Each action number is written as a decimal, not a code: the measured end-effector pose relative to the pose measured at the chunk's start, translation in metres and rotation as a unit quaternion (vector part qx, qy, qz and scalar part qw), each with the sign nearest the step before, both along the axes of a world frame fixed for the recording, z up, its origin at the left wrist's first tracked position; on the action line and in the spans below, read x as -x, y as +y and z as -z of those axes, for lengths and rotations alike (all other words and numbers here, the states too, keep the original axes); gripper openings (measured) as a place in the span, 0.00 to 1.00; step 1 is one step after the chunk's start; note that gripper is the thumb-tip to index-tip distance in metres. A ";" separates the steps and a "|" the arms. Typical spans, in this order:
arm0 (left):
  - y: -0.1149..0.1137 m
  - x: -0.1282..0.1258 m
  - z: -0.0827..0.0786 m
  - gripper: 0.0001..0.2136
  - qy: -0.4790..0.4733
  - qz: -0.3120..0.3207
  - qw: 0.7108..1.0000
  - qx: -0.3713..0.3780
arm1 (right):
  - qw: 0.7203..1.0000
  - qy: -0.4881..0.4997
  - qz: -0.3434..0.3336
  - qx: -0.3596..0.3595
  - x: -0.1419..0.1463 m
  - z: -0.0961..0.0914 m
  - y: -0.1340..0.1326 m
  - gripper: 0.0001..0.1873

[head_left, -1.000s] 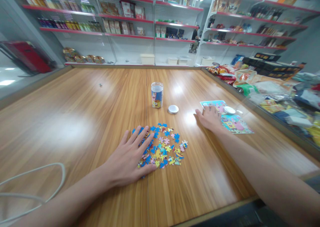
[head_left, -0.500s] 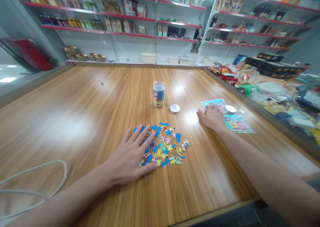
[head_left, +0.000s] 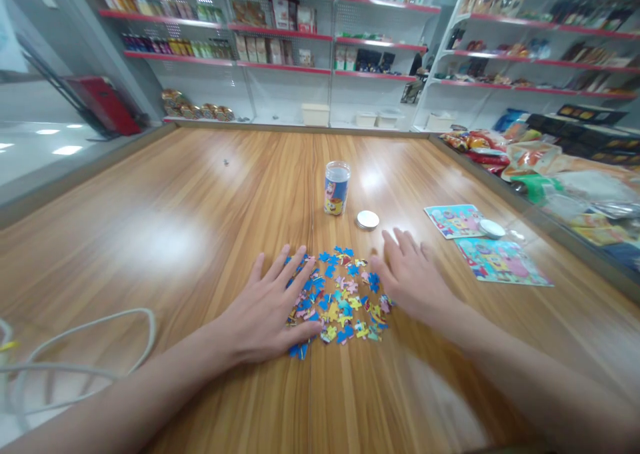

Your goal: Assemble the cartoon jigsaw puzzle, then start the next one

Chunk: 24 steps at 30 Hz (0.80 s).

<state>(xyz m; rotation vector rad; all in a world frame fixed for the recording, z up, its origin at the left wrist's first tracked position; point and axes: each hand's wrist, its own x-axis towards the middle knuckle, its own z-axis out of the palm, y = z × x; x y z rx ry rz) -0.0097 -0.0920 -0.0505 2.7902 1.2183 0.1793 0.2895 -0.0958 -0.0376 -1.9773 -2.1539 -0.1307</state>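
Wood-grain tabletop (head_left: 240,201) spreads before you, with the puzzle pieces (head_left: 344,306) at the centre of the clock. Nearest, a pale cable (head_left: 152,326) loops well out toward nine o'clock. Your left hand (head_left: 267,307) lies palm down at nine, fingers spread and covering that edge of the pile. Your right hand (head_left: 415,277) is at three, palm down, fingers loosely parted and slightly bent; no pinch shows, but its underside is hidden and you cannot tell whether the thumb touches a piece.

Between your hands, the pieces lie loose in a roughly round patch, blue, yellow and pink. By the look of it, the tipping-out is done and the joining is not: no two pieces appear clearly locked together. They point every which way, so the pile shows no clear long axis.

Beyond them at one o'clock lies a round white lid (head_left: 368,219), flat. At twelve stands the clear canister (head_left: 336,197) with its cartoon label, its mouth uncovered and facing up, its long axis vertical. Toward two, two picture cards (head_left: 485,261) overlap or touch, with a white disc (head_left: 492,228) on them. Farthest, red-edged shelves (head_left: 283,67) of goods line the wall.
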 end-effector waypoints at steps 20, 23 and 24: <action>0.009 -0.002 -0.004 0.42 -0.076 0.025 0.995 0.062 | 0.931 0.241 -0.158 -0.224 0.018 -0.007 0.066 0.24; 0.008 -0.001 -0.004 0.40 -0.109 0.008 0.992 0.062 | 0.937 0.254 -0.181 -0.158 0.040 -0.044 0.096 0.21; 0.008 -0.001 -0.003 0.39 -0.123 0.000 0.991 0.058 | 0.938 0.253 -0.187 -0.147 0.048 -0.056 0.103 0.20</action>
